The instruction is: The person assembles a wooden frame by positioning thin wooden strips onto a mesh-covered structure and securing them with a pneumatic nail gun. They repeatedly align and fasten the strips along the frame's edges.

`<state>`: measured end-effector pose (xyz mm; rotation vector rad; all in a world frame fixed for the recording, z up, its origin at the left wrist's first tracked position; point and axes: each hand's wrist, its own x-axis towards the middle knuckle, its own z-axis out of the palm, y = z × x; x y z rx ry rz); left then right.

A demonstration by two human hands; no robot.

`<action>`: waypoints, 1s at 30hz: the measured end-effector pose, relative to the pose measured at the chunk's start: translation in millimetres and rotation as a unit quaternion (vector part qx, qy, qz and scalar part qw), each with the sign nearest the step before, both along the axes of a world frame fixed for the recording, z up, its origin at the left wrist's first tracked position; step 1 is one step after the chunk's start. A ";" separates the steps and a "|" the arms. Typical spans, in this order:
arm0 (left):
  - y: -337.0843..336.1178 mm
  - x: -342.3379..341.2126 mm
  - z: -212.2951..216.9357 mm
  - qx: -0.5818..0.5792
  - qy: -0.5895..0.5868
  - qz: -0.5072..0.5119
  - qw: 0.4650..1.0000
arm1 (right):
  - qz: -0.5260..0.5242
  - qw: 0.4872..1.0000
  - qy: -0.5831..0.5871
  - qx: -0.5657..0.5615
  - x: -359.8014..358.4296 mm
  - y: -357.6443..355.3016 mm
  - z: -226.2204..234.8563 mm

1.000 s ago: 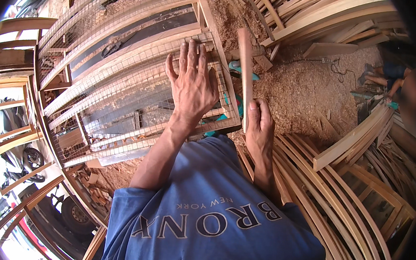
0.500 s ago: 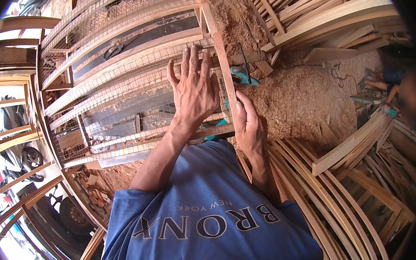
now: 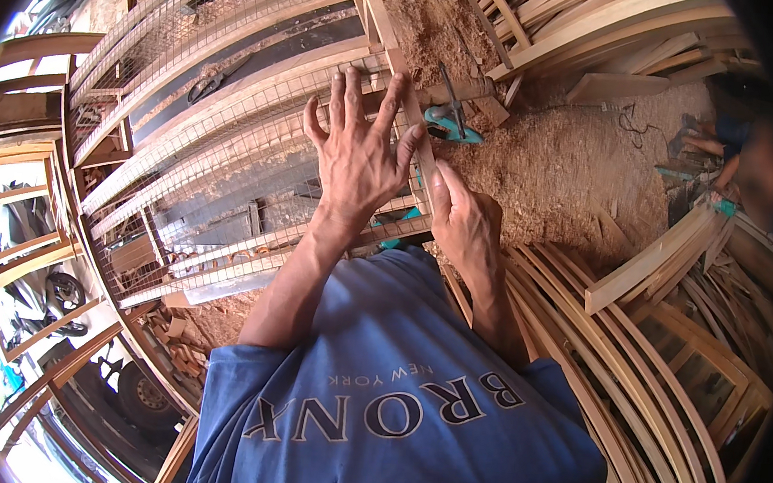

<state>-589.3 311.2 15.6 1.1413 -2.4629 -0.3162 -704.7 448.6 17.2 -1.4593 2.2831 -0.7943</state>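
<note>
A long wooden frame (image 3: 383, 25) with wire mesh (image 3: 222, 142) stretched across it lies in front of me. My left hand (image 3: 354, 153) rests palm down over the mesh near the frame's right end, fingers spread. Its forefinger and thumb reach onto the end rail. Just to the right, my right hand (image 3: 467, 221) grips the same rail at its near corner. Its thumb side shows, while the other fingers are largely hidden below. Beneath the mesh lies a dark surface with a black hand tool (image 3: 212, 89).
A teal power tool (image 3: 455, 125) sits beyond the rail on sawdust (image 3: 546, 177). Long curved wood strips (image 3: 617, 364) lie close on my right, with more lumber (image 3: 593, 40) at the far right. Another person (image 3: 732, 146) is at the right edge. A motorcycle (image 3: 48, 292) stands at left.
My left hand's fingers have spread wider, and its forefinger and thumb have come over the end rail. My right hand has shifted slightly along the rail, away from me.
</note>
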 end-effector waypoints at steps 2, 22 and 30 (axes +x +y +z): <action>-0.1 -0.6 -0.9 -0.003 -0.001 0.003 1.000 | 0.002 1.000 0.011 -0.003 1.3 0.2 -0.1; -0.6 -1.0 -2.8 0.000 0.012 0.001 1.000 | 0.000 0.974 -0.216 0.062 -3.7 39.8 18.8; 0.7 -0.8 -0.3 -0.030 -0.014 0.006 0.999 | -0.116 0.864 -0.486 -0.066 16.0 52.4 -27.2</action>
